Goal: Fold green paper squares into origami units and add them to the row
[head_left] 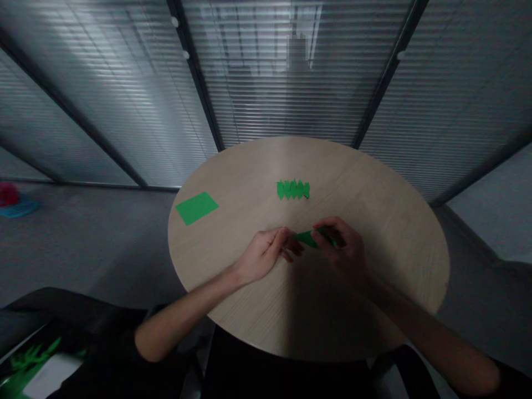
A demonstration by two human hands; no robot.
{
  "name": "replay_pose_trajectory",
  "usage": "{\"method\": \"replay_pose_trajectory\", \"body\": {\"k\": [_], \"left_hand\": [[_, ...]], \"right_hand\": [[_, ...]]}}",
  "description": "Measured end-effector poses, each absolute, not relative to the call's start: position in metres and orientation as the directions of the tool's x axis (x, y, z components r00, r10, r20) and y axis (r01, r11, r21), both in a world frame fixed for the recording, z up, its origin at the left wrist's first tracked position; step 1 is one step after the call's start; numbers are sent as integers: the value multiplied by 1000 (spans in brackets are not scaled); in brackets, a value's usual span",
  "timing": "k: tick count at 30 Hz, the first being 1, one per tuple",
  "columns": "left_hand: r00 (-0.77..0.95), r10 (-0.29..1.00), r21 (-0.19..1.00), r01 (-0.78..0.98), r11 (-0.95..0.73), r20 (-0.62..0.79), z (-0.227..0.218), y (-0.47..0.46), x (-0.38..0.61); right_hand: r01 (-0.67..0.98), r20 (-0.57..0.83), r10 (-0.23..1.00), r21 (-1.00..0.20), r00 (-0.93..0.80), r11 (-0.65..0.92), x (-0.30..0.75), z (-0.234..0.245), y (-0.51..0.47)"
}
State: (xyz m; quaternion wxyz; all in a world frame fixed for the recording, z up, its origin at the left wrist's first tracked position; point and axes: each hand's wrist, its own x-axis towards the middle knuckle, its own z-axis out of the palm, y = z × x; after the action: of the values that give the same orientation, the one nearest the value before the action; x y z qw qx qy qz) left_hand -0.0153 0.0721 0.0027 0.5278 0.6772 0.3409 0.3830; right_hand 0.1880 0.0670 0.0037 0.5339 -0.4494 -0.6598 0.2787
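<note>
Between my two hands, just above the round table, is a folded piece of green paper (308,239) that narrows to a point on the left. My left hand (266,252) pinches that pointed end between thumb and fingers. The wider end is gripped by my right hand (343,244), whose fingers hide part of it. Beyond my hands lies a zigzag green paper piece (293,189) with a row of pointed folds. A flat green paper sheet (197,208) rests near the table's left edge.
The round wooden table (249,166) stands against glass panels with blinds (282,105). A dark chair (78,302) is at lower left, with green paper pieces (35,357) and a white item (52,377) on it. Red and blue things (16,206) lie on the floor at far left.
</note>
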Motion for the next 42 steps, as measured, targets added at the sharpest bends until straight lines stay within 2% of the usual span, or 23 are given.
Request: {"method": "replay_pose_trajectory", "body": {"k": [3,8,20,27,35,42], "left_hand": [[437,885,984,8,-180,159,-1,74,-16],[405,902,978,74,-196,150,-4,75,-17],[401,906,980,77,-182,137,-3,75,-16],[449,888,982,101,-162,101,-3,75,-9],[410,905,984,78,-161,115,-2,73,-11],[440,892,970,150,-189,106,-3,75,-11]], "right_hand": [[303,446,895,-850,-23,431,189,4,68],[275,431,902,-865,-18,419,188,5,68],[268,436,900,-865,-19,424,188,6,67],[220,398,903,-878,-161,426,184,5,66],[195,385,905,-888,-180,416,185,2,67],[209,399,892,-873,-212,441,185,-1,67]]}}
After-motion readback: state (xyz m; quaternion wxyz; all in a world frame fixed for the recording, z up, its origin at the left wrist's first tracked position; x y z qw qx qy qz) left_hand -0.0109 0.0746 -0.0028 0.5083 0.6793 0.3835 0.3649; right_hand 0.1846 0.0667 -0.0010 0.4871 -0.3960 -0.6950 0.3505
